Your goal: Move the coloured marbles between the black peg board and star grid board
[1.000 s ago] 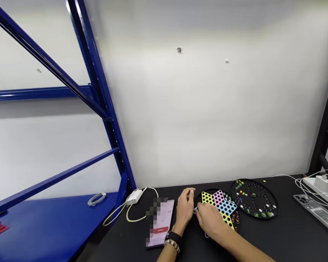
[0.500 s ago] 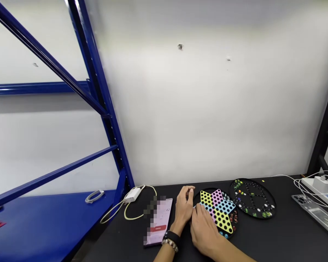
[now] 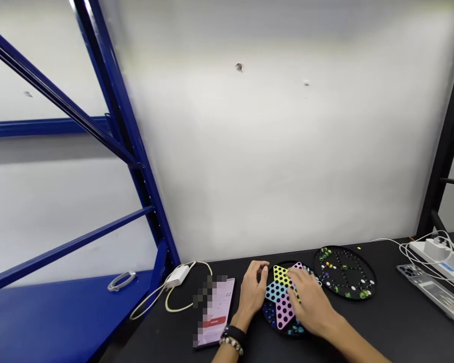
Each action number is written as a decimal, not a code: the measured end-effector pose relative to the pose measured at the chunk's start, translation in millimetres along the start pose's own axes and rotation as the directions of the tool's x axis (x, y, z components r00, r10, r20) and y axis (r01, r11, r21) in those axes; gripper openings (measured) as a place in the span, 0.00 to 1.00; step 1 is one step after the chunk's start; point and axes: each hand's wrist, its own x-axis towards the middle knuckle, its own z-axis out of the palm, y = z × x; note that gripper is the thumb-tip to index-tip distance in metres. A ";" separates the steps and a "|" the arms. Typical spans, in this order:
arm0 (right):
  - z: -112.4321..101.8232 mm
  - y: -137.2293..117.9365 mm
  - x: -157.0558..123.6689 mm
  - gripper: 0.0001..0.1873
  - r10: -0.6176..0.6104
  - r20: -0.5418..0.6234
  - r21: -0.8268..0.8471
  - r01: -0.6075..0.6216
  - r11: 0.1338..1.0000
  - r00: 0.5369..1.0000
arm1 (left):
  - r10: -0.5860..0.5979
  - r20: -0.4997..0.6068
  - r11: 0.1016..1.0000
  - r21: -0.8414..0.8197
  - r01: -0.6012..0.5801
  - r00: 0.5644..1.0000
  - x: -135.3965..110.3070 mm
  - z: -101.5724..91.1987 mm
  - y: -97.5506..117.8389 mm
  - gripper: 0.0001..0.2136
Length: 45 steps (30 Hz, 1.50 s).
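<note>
A Chinese checkers board (image 3: 285,305) lies before me, a star of yellow, pink and blue points with black holes, set in a round black tray. Marbles, dark blue and light blue among them, fill the tray's gaps below the star. At the board's left edge rests my left hand (image 3: 252,288), fingers bent, thumb apart, nothing visible in it. Over the right half of the star lies my right hand (image 3: 313,301), its fingers stretched and thumb apart; it hides that side of the board.
Behind to the right, a second round black tray (image 3: 346,272) holds scattered marbles. A phone (image 3: 217,310) lies left of my hands, near a white adapter (image 3: 177,276) with a cable. Far right are a power strip (image 3: 444,259) and a clear case (image 3: 433,292). A blue rack (image 3: 136,146) stands left.
My right hand has moved right across the board from its left side, uncovering the blue and pink points there. My left hand stays about in place. The view has shifted slightly right.
</note>
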 end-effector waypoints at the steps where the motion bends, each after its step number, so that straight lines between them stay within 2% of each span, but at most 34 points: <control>1: -10.3 20.8 4.4 0.21 0.074 -0.030 -0.069 -0.076 0.995 0.997 | 0.001 0.012 1.000 0.010 -0.002 1.000 -0.4 0.1 1.0 0.15; 3: -24.2 63.5 10.9 0.21 0.271 -0.078 -0.242 -0.282 0.929 0.959 | 0.003 0.033 1.000 0.031 -0.004 0.999 -1.2 0.2 2.7 0.15; 4: -27.3 82.9 12.3 0.20 0.333 -0.077 -0.313 -0.340 0.887 0.940 | 0.003 0.040 0.999 0.042 -0.004 0.999 -1.5 0.2 3.3 0.15; 6: -27.1 113.6 11.6 0.17 0.350 -0.041 -0.393 -0.337 0.856 0.936 | 0.006 0.048 0.998 0.060 -0.009 0.999 -1.9 0.4 3.6 0.15; 8: -23.2 132.5 9.0 0.14 0.320 -0.042 -0.381 -0.311 0.871 0.947 | 0.016 0.052 0.997 0.073 -0.020 0.999 -1.9 0.5 2.9 0.15; 10: -22.4 142.5 8.0 0.13 0.327 -0.081 -0.230 -0.337 0.913 0.942 | 0.026 0.056 0.996 0.084 -0.031 0.998 -2.0 0.4 2.0 0.15; 12: -28.8 149.2 10.4 0.12 0.427 -0.118 0.106 -0.416 0.903 0.896 | 0.027 0.065 0.995 0.094 -0.033 0.998 -2.1 0.2 1.2 0.16; 13: -34.4 152.7 12.6 0.13 0.500 -0.117 0.315 -0.445 0.838 0.858 | 0.025 0.072 0.995 0.098 -0.032 0.997 -2.2 0.2 1.1 0.16; 14: -40.9 156.6 15.2 0.15 0.570 -0.098 0.502 -0.454 0.736 0.816 | 0.024 0.078 0.994 0.101 -0.032 0.997 -2.2 0.2 1.0 0.16; 15: -47.5 161.0 17.9 0.16 0.621 -0.073 0.623 -0.451 0.640 0.780 | 0.025 0.081 0.994 0.103 -0.033 0.996 -2.2 0.2 0.9 0.16; 16: -53.6 165.6 20.7 0.17 0.649 -0.055 0.678 -0.449 0.582 0.758 | 0.028 0.084 0.994 0.103 -0.036 0.996 -2.1 0.3 1.0 0.15; 17: -58.6 170.2 23.5 0.18 0.660 -0.048 0.682 -0.459 0.570 0.750 | 0.030 0.085 0.994 0.103 -0.039 0.996 -2.0 0.4 1.1 0.15; 21: -61.3 184.4 36.7 0.17 0.645 -0.053 0.478 -0.548 0.686 0.762 | 0.021 0.100 0.993 0.117 -0.033 0.995 -1.6 0.0 2.6 0.15; 25: -44.5 187.4 52.7 0.09 0.624 -0.043 0.253 -0.596 0.762 0.780 | 0.005 0.121 0.992 0.123 -0.020 0.993 -2.3 -2.4 6.1 0.16; 29: -29.3 185.7 61.8 0.08 0.602 -0.023 0.107 -0.597 0.795 0.798 | 0.009 0.122 0.993 0.117 -0.023 0.993 -3.6 -4.5 8.6 0.16; 33: -26.6 191.1 66.9 0.12 0.602 -0.032 0.157 -0.591 0.791 0.798 | 0.003 0.145 0.991 0.130 -0.022 0.989 -5.2 -3.3 9.1 0.15; 39: -33.6 207.2 79.8 0.20 0.653 -0.092 0.364 -0.585 0.725 0.752 | 0.022 0.177 0.985 0.165 -0.052 0.984 -5.8 1.0 9.8 0.15; 45: -21.2 209.4 81.8 0.12 0.652 -0.058 0.264 -0.618 0.740 0.756 | 0.036 0.172 0.976 0.204 -0.071 0.984 -5.3 2.4 10.3 0.13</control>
